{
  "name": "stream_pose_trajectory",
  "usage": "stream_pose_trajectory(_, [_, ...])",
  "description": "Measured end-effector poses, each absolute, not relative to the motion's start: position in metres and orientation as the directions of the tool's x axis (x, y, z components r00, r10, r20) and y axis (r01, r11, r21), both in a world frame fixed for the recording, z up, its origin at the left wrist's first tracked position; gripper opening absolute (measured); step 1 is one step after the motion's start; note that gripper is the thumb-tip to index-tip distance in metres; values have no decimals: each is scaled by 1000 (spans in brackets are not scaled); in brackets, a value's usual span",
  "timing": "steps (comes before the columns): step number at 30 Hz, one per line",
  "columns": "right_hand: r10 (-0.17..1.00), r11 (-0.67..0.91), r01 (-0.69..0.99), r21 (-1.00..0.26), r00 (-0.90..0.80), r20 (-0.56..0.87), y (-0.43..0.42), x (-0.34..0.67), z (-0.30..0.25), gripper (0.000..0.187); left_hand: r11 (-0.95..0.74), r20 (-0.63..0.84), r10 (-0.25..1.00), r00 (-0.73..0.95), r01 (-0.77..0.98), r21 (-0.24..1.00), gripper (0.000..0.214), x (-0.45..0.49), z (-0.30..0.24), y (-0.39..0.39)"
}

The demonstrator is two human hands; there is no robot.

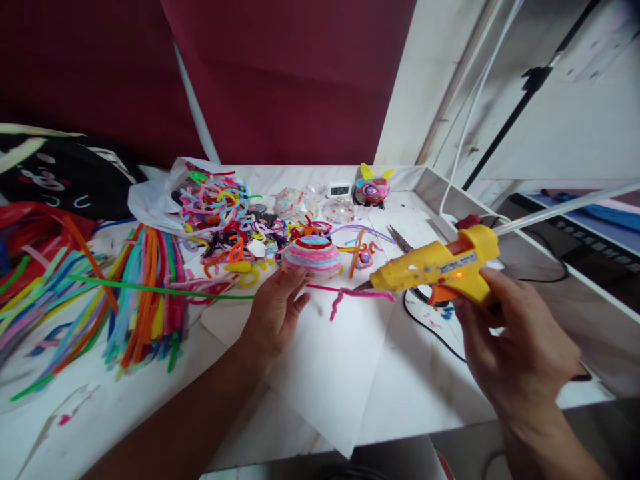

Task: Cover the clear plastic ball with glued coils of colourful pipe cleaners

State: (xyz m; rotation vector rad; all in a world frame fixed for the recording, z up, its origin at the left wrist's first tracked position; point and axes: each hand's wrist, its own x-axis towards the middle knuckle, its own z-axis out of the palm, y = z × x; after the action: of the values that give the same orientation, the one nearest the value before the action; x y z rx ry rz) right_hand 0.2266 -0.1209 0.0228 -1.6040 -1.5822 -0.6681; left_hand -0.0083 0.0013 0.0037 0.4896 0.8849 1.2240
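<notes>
My left hand point(277, 310) is closed on a half-round ball point(311, 257) wrapped in pink, red, white and light blue rows of pipe cleaner. In my right hand point(517, 340) is a yellow hot glue gun point(440, 263) with an orange trigger and a lit orange light. A clear glue stick point(565, 208) sticks out of its back, and its nozzle points left, toward the ball. Beneath the nozzle a pink pipe cleaner point(355, 292) with a twisted end stretches right from near my left fingers. Left of that hand runs a long green pipe cleaner point(200, 293); my hand hides its right end.
Bundled pipe cleaners point(145, 300) lie at left, before a black bag point(60, 173). Behind are a plastic bag of curled pieces point(215, 200), clear domes point(295, 203), a small clock point(340, 191) and a finished horned ball point(374, 187). Scissors point(399, 239) and a cable point(435, 330) lie near the gun.
</notes>
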Motion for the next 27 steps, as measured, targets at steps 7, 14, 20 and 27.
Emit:
stream_pose_trajectory(7, [576,146,983,-109,5,818,-116,209,26,69,250,-227,968,108,-503,827,25,15,13,-9])
stream_pose_trajectory(14, [555,131,989,-63,-20,832,-111,208,16,70,349,-311,937,161,-508,788,31,28,11,-26])
stream_pose_trajectory(20, [469,84,994,-75,26,883,-105,219,17,55,394,-321,917,235,-429,813,28,26,0,-27])
stream_pose_trajectory(27, [495,68,865,-498,404,769,-101,237,16,52,295,-249,955,159,-527,797,27,17,-3,-16])
